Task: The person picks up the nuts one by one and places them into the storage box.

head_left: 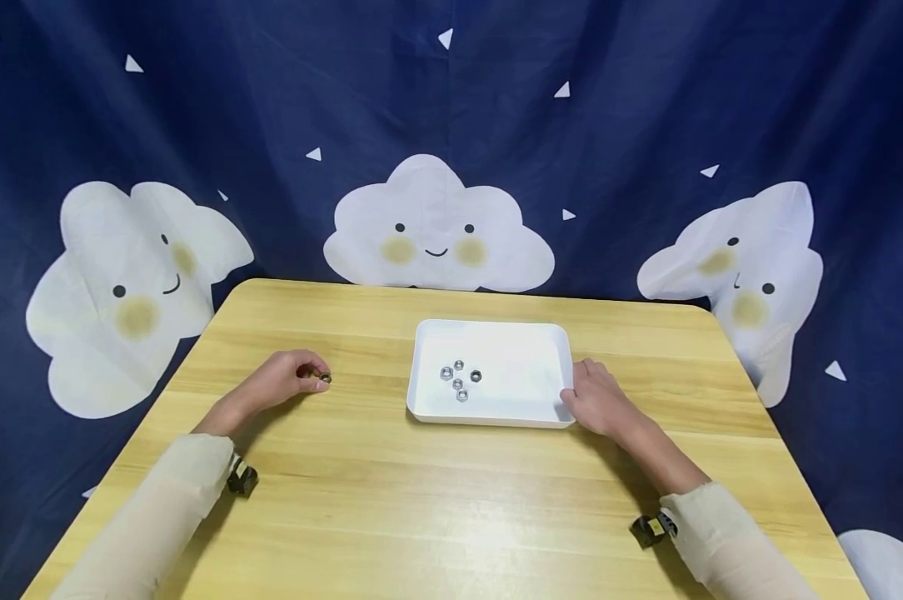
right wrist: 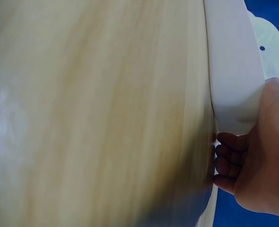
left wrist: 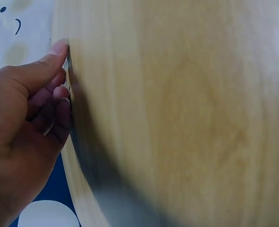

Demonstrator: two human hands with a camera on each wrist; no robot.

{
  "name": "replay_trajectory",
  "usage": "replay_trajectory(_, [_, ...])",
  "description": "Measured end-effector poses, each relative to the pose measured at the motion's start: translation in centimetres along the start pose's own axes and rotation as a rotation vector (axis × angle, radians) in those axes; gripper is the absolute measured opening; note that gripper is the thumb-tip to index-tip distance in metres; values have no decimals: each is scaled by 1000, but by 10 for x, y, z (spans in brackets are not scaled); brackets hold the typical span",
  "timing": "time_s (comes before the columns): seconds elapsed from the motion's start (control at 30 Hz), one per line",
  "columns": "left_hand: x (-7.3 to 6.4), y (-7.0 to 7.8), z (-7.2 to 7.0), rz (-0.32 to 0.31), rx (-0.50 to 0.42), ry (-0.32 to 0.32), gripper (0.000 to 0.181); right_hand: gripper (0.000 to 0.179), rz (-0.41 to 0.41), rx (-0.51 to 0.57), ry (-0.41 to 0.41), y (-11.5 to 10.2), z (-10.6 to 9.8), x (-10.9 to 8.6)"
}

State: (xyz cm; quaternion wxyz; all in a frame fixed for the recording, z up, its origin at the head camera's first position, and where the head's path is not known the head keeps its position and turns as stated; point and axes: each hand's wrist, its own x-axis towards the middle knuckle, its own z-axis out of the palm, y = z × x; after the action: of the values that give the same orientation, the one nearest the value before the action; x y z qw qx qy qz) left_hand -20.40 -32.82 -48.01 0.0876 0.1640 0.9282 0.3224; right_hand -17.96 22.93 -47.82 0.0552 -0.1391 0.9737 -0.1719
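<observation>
My left hand [head_left: 290,375] is low over the left part of the table, with a small dark metal nut [head_left: 325,377] pinched at the tips of thumb and forefinger. In the left wrist view that hand's fingers [left wrist: 61,106] curl close to the wood, and the nut is hidden. A shallow white tray [head_left: 526,375] lies right of the middle, with several hex nuts [head_left: 457,384] grouped in its left half; one nut [head_left: 476,376] there looks darker. My right hand [head_left: 600,402] grips the tray's right end, its thumb over the rim and its fingers against the outside wall.
Both arms reach across a light wooden table [head_left: 421,508] with rounded far corners. Behind its far edge hangs a dark blue curtain [head_left: 271,108] printed with white clouds and triangles. A dark wrist camera [head_left: 243,479] sits at the left cuff, another camera [head_left: 649,529] at the right.
</observation>
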Motion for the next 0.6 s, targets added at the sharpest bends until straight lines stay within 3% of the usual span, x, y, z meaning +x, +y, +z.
replay_trajectory(0.6, [14,0,-7,41,83,27,16,52,15,-13,-10,1,0,0])
